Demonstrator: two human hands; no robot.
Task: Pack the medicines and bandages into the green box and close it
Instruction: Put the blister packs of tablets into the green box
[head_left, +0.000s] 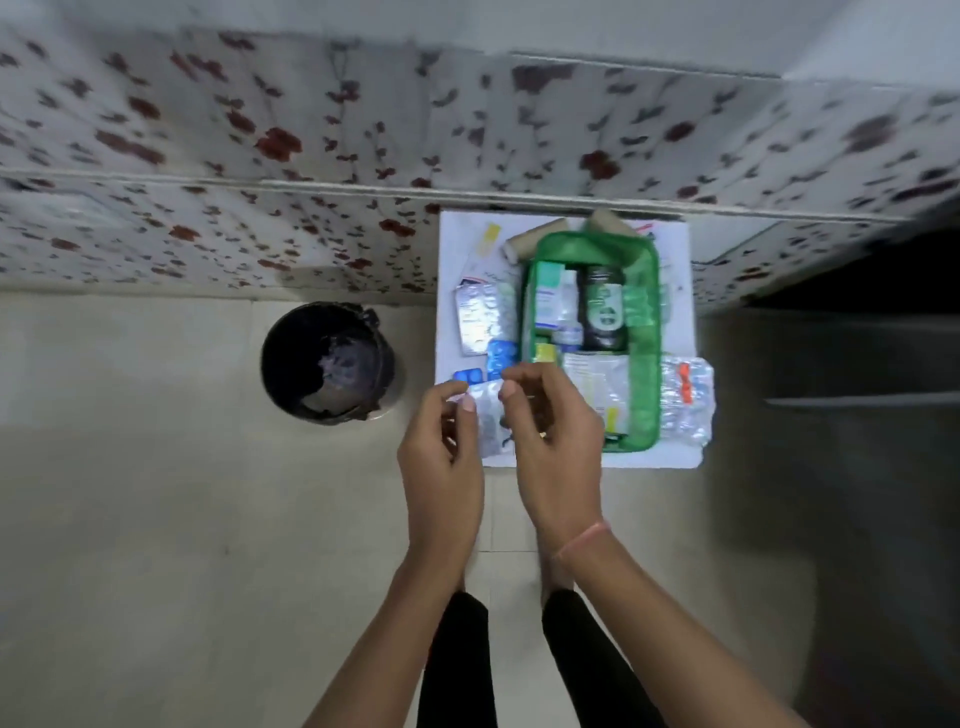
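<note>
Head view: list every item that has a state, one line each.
Green box: open, partly filled.
Dark bottle: lying inside the box.
Silver blister strip: held by both hands.
Left hand: fingers pinching the strip.
Right hand: fingers pinching the strip.
Bandage rolls: unpacked, behind the box.
Black bin: uncovered.

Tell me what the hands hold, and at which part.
Both hands, left hand and right hand, pinch one silver pill strip at its upper edge.

Dim, flat indoor light with a cool grey cast; the floor (156, 519) darkens towards 3 and 5 o'clock. Everything is softly blurred, worst on the floral surface (260, 130) at 12 o'clock, where wide-angle distortion bends straight edges.
</note>
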